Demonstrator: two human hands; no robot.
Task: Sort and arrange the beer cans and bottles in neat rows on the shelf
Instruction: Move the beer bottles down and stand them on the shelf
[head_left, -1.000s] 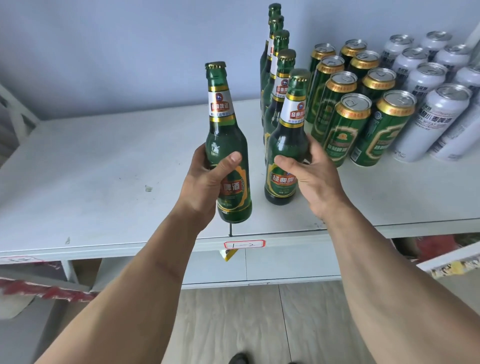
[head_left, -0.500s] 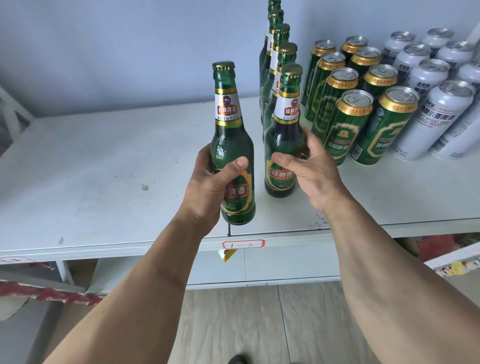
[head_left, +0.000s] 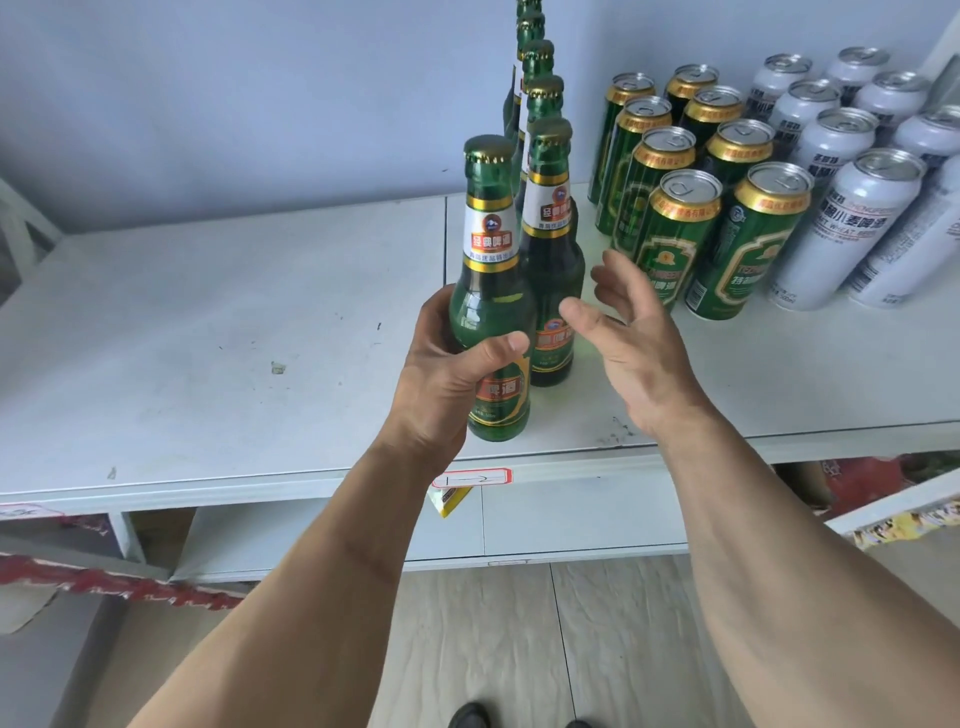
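My left hand (head_left: 449, 374) grips a green beer bottle (head_left: 491, 291) by its body, upright near the front edge of the white shelf (head_left: 208, 332). Just behind it a row of green bottles runs back toward the wall; the front bottle of the row (head_left: 550, 260) stands on the shelf. My right hand (head_left: 631, 338) hovers beside that front bottle with fingers spread, touching nothing. To the right stand two rows of green cans (head_left: 675, 244) and, further right, rows of white cans (head_left: 852, 218).
The left half of the shelf holds only a small scrap (head_left: 278, 368). A red-framed label (head_left: 471, 478) sticks to the shelf's front edge, with a yellow tag below it. Boxes and clutter sit under the shelf at both sides. Wooden floor lies below.
My right hand has let go of the row's front bottle and opened beside it. My left hand has brought its bottle closer to that row.
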